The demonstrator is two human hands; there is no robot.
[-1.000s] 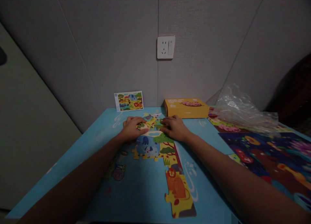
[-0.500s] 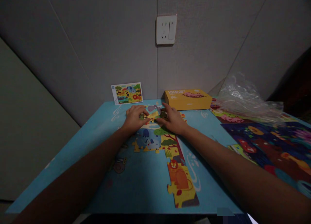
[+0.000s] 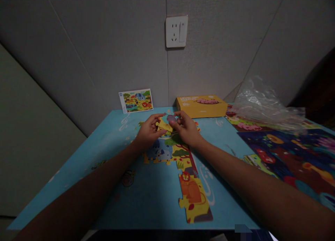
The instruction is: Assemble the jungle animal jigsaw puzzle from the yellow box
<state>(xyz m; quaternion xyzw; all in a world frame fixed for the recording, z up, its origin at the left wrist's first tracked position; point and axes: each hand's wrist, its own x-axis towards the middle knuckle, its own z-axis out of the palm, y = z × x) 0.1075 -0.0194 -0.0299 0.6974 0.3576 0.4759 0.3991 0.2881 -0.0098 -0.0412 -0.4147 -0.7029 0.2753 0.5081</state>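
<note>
Between my two hands is a yellow puzzle piece [image 3: 165, 124] with a blue-grey part, tilted up off the table; whether it is one piece or several joined is unclear. My left hand [image 3: 148, 132] pinches its left side with thumb and fingers. On the opposite side my right hand [image 3: 187, 130] grips it, thumb over the grey patch. Just below lies a partly joined puzzle [image 3: 161, 153] with blue elephants and a tree. A strip with an orange lion [image 3: 193, 194] runs from it toward the near edge. My hands hide part of the puzzle's far end.
A picture card [image 3: 138, 100] leans on the wall at the back left. Beside it stand a yellow box [image 3: 201, 106] and a crumpled clear plastic bag [image 3: 264, 106]. A dark illustrated sheet [image 3: 293, 157] covers the table's right side.
Both hands have lifted slightly with the yellow puzzle piece, which now tilts up between them. The joined puzzle below stays in place on the table.
</note>
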